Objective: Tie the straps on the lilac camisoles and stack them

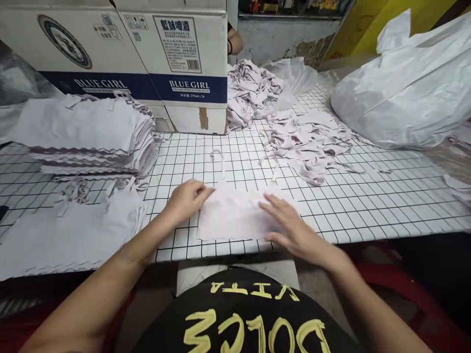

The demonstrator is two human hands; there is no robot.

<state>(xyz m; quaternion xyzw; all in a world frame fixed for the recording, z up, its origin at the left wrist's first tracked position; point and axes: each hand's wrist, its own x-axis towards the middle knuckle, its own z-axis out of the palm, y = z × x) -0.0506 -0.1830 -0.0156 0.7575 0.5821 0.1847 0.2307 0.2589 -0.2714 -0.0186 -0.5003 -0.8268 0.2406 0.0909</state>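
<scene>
A pale pink cloth piece with two thin straps lies flat near the table's front edge, its straps pointing away from me. My left hand pinches its upper left corner between thumb and fingers. Over the right part of the cloth rests my right hand, slightly blurred, fingers spread and holding nothing. To the left is a front pile of similar strapped pieces, and behind it rises a taller stack of them.
A large beer carton stands at the back left. Loose crumpled pink pieces lie in a near heap and a far heap. A stuffed white plastic bag sits at the right on the gridded tabletop. Another person's arm shows behind the carton.
</scene>
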